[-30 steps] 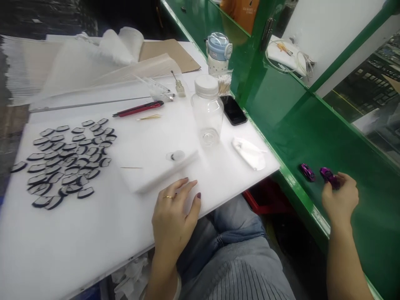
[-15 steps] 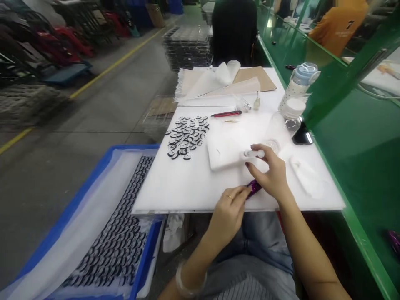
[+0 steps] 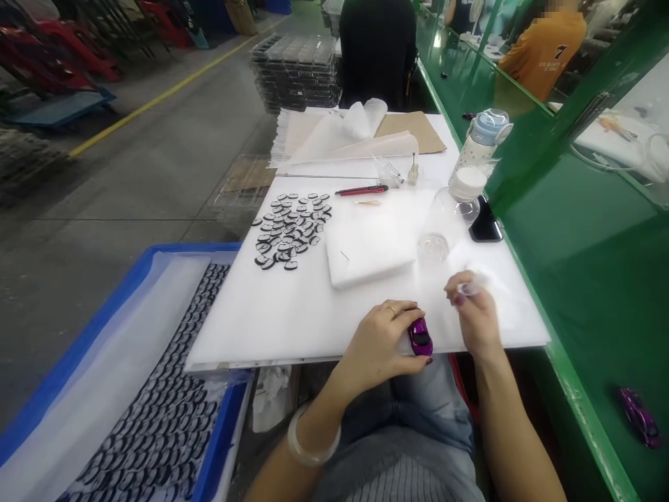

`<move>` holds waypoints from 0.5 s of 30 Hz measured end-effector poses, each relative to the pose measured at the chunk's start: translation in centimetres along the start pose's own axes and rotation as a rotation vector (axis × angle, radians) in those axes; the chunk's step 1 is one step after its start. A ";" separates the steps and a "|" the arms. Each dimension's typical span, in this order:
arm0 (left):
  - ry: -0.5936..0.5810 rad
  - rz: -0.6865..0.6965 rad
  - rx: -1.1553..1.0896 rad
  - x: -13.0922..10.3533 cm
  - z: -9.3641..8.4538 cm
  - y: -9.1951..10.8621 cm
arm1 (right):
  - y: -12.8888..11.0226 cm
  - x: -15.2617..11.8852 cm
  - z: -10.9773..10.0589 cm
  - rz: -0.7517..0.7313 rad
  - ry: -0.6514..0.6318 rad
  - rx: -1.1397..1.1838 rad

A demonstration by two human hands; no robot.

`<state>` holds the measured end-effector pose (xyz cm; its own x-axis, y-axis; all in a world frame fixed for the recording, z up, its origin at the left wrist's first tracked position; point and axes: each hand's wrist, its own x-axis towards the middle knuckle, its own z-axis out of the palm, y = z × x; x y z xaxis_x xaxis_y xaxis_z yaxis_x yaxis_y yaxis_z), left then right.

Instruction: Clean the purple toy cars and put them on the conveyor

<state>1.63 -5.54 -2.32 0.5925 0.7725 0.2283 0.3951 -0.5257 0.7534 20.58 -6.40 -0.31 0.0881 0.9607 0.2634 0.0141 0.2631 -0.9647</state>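
Note:
My left hand (image 3: 384, 341) holds a small purple toy car (image 3: 420, 337) between thumb and fingers at the table's front edge. My right hand (image 3: 477, 310) is closed on a small clear and white object (image 3: 467, 288), blurred by motion, right of the car. A white foam pad (image 3: 368, 251) lies beyond my hands, with a thin dark pin on it. Many small dark-edged pieces (image 3: 290, 230) are spread on the left of the white table (image 3: 293, 321). A red cutter (image 3: 362, 189) and thin sticks (image 3: 368, 203) lie behind the pad.
A clear jar (image 3: 460, 199), a bottle (image 3: 478, 143) and a phone (image 3: 486, 219) stand or lie at the right. Left of the table is a blue tray (image 3: 133, 279) of similar pieces. Another purple car (image 3: 638, 417) is on the green bench (image 3: 590, 293). A person (image 3: 543, 52) sits beyond.
My right hand has moved right and toward me with the small object, away from the pad. My left hand now grips the car from its side, and the car shows more fully.

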 end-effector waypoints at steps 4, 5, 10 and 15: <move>0.173 -0.055 -0.038 -0.3 1.5 0.6 | -0.2 -0.9 -0.1 0.047 -0.154 0.139; 0.198 -0.066 -0.038 -0.3 1.7 0.6 | -0.6 -0.9 0.1 0.019 -0.180 0.266; 0.226 -0.093 -0.036 -0.1 1.8 0.6 | -1.8 -1.1 1.6 0.063 -0.257 0.719; 0.236 -0.081 -0.035 -0.3 1.8 0.6 | -0.7 -1.5 1.7 0.111 -0.237 0.824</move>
<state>2.94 -6.73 -3.00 0.3776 0.8758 0.3007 0.4079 -0.4489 0.7951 18.71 -7.86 -0.05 -0.1655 0.9536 0.2514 -0.7173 0.0585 -0.6943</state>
